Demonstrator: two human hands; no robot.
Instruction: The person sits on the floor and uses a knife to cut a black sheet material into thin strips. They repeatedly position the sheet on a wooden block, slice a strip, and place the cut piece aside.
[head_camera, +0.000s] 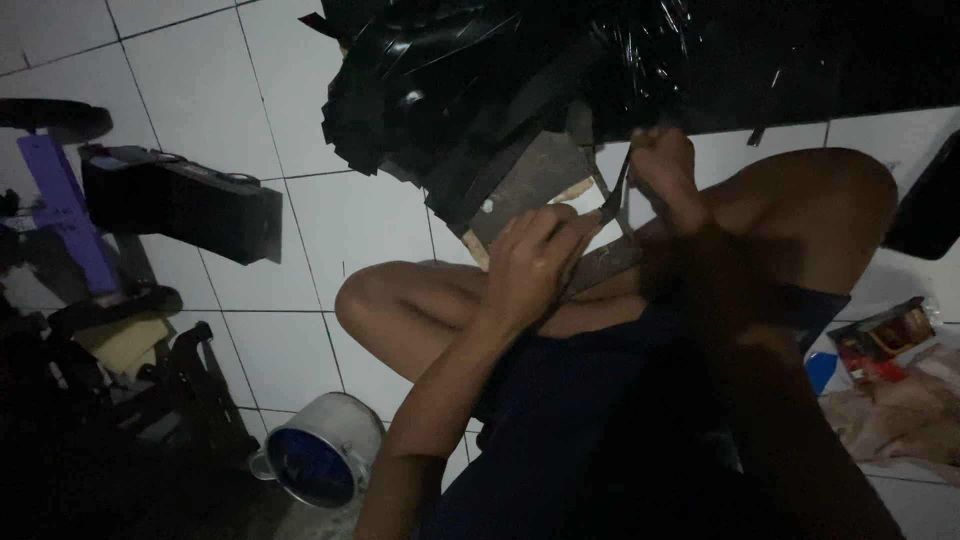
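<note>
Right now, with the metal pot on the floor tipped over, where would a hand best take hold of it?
Probably by the small side handle of the metal pot, coming from its left. The pot lies tilted with its blue inside facing the camera, so the handle juts out clear at the lower left, away from the person's left arm.

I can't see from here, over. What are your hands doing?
Left hand gripping flat dark board at its lower edge. Right hand blurred, near thin dark strip; grip unclear. Pile of black sheets behind, touching board.
</note>
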